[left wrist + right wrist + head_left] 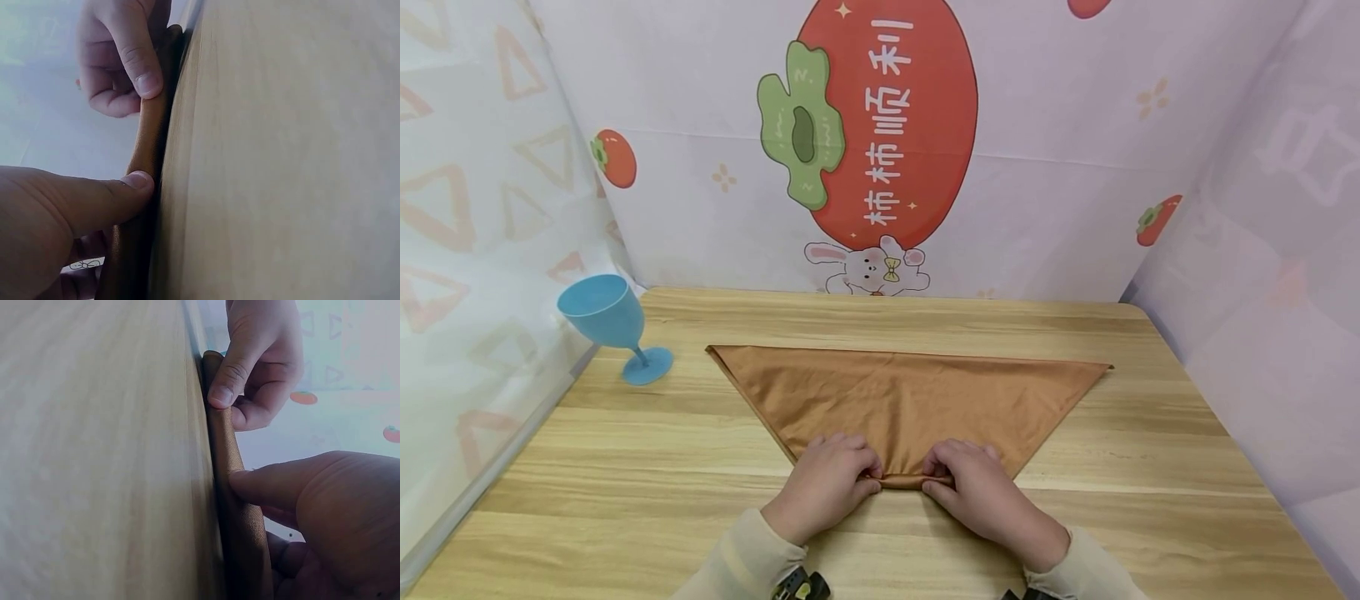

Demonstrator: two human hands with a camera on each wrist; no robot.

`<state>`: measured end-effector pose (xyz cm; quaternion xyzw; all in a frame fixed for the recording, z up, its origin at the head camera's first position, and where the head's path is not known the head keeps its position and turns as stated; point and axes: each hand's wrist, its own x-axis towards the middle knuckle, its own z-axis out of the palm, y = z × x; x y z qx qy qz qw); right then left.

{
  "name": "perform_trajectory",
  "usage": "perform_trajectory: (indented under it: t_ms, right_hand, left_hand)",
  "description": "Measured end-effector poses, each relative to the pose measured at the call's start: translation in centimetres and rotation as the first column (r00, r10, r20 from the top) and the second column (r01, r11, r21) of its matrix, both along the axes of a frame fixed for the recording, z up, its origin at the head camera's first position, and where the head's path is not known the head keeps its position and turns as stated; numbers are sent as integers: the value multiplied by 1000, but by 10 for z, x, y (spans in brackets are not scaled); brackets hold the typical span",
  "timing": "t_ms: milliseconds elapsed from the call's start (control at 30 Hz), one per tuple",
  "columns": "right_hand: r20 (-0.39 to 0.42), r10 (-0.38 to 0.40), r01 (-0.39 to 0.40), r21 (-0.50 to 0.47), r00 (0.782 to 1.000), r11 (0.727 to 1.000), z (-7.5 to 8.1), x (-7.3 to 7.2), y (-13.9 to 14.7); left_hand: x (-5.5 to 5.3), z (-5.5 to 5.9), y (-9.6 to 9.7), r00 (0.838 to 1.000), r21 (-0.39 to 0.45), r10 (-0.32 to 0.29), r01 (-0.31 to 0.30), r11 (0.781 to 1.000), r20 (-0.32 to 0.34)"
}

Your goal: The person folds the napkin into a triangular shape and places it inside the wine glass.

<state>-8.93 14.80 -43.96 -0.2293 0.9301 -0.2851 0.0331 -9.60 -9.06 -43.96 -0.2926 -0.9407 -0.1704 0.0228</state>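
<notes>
A brown satin cloth [895, 400] lies folded on the table, its long straight edge at the back and its near edge turned into a narrow roll [902, 482]. My left hand [829, 483] pinches the left part of that roll between thumb and curled fingers. On the right part, my right hand [976, 487] does the same, a short stretch of roll showing between the two. Both wrist views show the thumbs pressed on the near side of the rolled cloth [149, 134], [223, 440] close to the tabletop; the fingers behind it are partly hidden.
A blue plastic goblet [606, 312] stands at the table's left edge, beyond the cloth's left corner. The wooden table [625, 483] is bordered by printed white sheets [1037, 208] at the back and both sides.
</notes>
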Motion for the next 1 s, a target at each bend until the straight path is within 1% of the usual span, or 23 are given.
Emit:
perform_trajectory:
  t_ms: [100,333,600,733,867,1000]
  right_hand:
    - [11,1,-1,-5,1000,1000,1,1,1]
    - [5,-4,4,-6,1000,1000,0,2,2]
    - [4,-17,17,9,1000,1000,2,2,0]
    - [-6,-20,20,13,1000,1000,1,2,0]
    - [-26,-10,10,30,1000,999,1,2,0]
    - [-50,10,-8,49,999,999,2,3,0]
  left_hand:
    - [0,0,0,1000,-8,0,0,1000,2]
    - [-1,-1,0,1000,-30,8,-7,1000,5]
    - [1,0,1,1000,-27,4,-4,1000,-29]
    - [1,-1,2,999,-39,10,-12,999,-36]
    - [0,-1,2,1000,-46,23,-24,999,-16]
    - [-1,-1,2,999,-33,32,-32,999,8]
